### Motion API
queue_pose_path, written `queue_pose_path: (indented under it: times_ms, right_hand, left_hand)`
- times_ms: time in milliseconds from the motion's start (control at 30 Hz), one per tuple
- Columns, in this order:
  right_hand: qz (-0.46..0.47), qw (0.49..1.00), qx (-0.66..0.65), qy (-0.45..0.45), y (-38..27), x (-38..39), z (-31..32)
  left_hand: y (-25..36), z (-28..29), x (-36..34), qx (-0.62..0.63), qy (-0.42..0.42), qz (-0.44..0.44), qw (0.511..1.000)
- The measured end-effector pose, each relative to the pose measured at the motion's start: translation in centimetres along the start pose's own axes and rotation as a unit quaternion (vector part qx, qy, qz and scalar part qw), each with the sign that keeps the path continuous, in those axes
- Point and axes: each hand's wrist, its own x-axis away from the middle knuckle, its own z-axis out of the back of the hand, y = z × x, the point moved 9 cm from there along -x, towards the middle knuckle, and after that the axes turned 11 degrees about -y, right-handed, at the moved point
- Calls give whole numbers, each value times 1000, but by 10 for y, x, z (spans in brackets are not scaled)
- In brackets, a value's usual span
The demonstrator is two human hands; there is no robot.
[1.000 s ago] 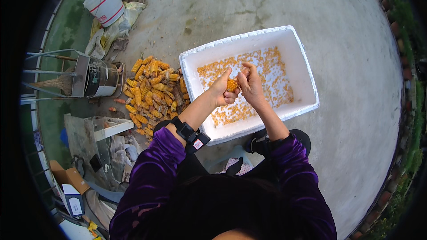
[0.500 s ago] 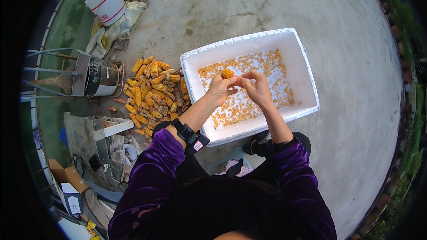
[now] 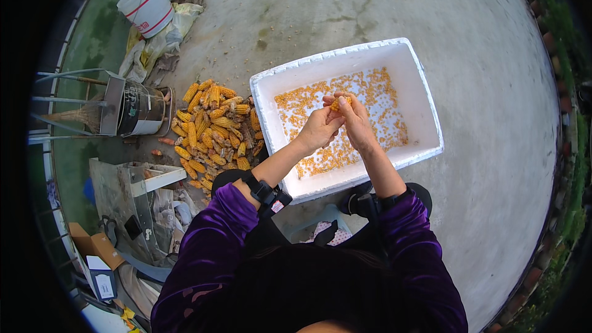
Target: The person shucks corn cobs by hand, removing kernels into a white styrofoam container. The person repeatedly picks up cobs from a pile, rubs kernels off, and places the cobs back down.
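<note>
Above the white foam box [image 3: 271, 129], my two hands meet around a yellow corn cob [image 3: 341, 104], most of which the fingers hide. My right hand [image 3: 357, 124] wraps round its upper part, fingers curled over the far side and thumb along it. Closed at the lower end of the cob is my left hand [image 3: 319, 129], its fingers touching the right hand. Loose corn kernels [image 3: 333, 159] lie scattered across the box floor beneath. Left of the box, a heap of corn cobs [image 3: 213, 126] rests on the concrete.
At far left stand a white bucket with red bands [image 3: 145, 4] and a dark metal bin on its side [image 3: 140, 106]. Glass panes and scraps [image 3: 132, 191] lean near my left knee, with an opened cardboard box [image 3: 95, 243] lower down. A light blue stool [image 3: 327, 214] shows between my legs.
Both hands have turned inward and come together; the left has shifted right. The cob has moved right and now sits largely covered by the right hand's fingers.
</note>
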Motion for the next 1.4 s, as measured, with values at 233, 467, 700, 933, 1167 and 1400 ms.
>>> queue_pose_path:
  times_ms: [233,467,700,933,1167,1400]
  right_hand:
    - [10,980,186,-63,-13,2,-5]
    - [-12,969,-237,-71,-4,1,-17]
    - [1,995,-47,-88,-1,1,-13]
    - [-34,975,-210,-64,15,0,-6]
    - [-57,981,-183,-19,14,2,-11]
    - [8,1000,13,12,29,-3,12]
  left_hand:
    - [-20,-14,10,225,-129,102,960]
    - [-6,-16,10,295,-154,76,940]
    - [-8,-22,11,422,-183,101,882]
    - [-9,-17,6,257,-155,88,950]
    - [-25,-9,6,275,-115,139,944]
    - [-15,-13,5,181,-89,149,968]
